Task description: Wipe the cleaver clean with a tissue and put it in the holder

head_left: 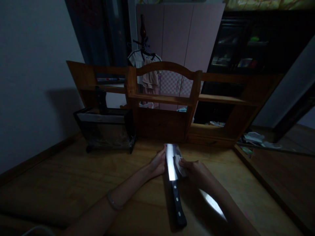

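Observation:
A cleaver (171, 165) with a broad shiny blade and a black riveted handle lies in front of me, its handle pointing toward me. My left hand (159, 162) grips the blade's left edge near its far end, the fingers partly hidden behind the blade. On the blade's right side, my right hand (194, 167) pinches a white tissue (180, 166) against the metal. The handle (179, 206) is free of both hands, just above or on the wooden desk; I cannot tell which.
At the back left of the wooden desk (110, 183) stands a dark knife block (105, 131) with one black-handled knife (100, 100) upright in it. A wooden shelf unit (162, 100) runs along the back edge. A bright light patch (213, 203) lies beside my right forearm.

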The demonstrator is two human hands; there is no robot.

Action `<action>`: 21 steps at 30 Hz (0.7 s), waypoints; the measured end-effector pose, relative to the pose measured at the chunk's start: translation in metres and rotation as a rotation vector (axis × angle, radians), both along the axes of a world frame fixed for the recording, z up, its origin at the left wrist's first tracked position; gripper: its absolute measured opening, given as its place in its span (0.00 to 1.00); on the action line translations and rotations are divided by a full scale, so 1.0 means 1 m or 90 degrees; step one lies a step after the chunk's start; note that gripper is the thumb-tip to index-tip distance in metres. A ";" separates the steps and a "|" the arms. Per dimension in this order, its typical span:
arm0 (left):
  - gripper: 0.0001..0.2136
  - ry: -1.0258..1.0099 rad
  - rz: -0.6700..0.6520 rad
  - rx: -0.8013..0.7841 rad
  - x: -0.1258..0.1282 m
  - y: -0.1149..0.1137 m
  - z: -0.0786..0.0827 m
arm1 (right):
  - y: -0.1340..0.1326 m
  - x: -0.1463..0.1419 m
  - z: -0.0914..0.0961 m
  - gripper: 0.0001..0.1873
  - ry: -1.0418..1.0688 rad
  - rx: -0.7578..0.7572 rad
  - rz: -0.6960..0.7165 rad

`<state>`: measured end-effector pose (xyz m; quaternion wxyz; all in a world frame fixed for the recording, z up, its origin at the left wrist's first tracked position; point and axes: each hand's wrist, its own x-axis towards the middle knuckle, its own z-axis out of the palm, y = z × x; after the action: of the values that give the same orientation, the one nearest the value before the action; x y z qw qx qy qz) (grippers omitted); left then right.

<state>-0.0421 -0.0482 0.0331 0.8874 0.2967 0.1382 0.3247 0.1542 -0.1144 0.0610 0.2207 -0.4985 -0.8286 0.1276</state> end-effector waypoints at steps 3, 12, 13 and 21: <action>0.31 -0.011 -0.005 -0.007 -0.001 0.001 -0.001 | 0.004 -0.003 -0.005 0.24 -0.035 0.033 -0.002; 0.31 -0.003 -0.002 -0.005 0.000 0.000 -0.001 | -0.001 -0.002 0.009 0.24 -0.033 0.019 0.033; 0.31 -0.004 -0.003 -0.003 0.000 -0.001 0.000 | -0.004 0.001 0.014 0.23 -0.036 0.007 0.044; 0.32 0.019 0.004 0.003 0.000 0.001 -0.003 | -0.019 -0.015 0.025 0.26 0.022 -0.063 0.188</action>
<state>-0.0417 -0.0469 0.0298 0.8835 0.3034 0.1513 0.3232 0.1389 -0.1336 0.0860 0.1889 -0.3790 -0.8818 0.2077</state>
